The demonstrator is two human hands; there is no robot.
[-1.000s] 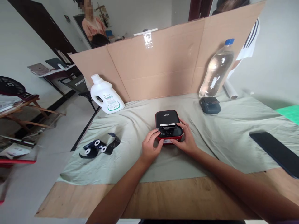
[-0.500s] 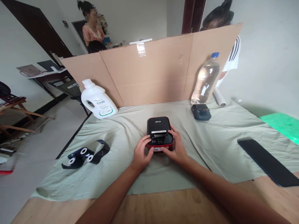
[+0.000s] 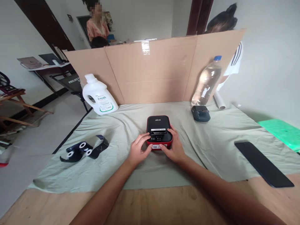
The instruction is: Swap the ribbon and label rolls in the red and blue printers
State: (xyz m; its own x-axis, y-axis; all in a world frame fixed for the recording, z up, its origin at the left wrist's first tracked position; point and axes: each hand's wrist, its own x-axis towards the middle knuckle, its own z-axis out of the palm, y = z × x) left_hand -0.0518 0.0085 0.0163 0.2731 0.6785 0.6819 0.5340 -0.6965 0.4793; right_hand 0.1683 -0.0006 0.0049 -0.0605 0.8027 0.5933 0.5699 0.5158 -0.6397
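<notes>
Head view: left hand (image 3: 138, 149) and right hand (image 3: 175, 148) clasp printer (image 3: 158, 123) at its near corners; thumbs at front, fingers slightly parted along top edges and sides.

Decent room on the green cloth (image 3: 130, 123) past the far edge of the red-and-black label printer (image 3: 158, 122), right up to the cardboard screen (image 3: 151, 73) walling off the back. Boxed in at the near corners by the left hand (image 3: 140, 150) and right hand (image 3: 174, 148), tho. Easy pass leftward until the black film rolls (image 3: 78, 152), rightward until the smartphone (image 3: 263, 164). Tighter up back: detergent bottle (image 3: 102, 99) left, blue-capped bottle (image 3: 207, 82) and small black device (image 3: 201, 114) right.
</notes>
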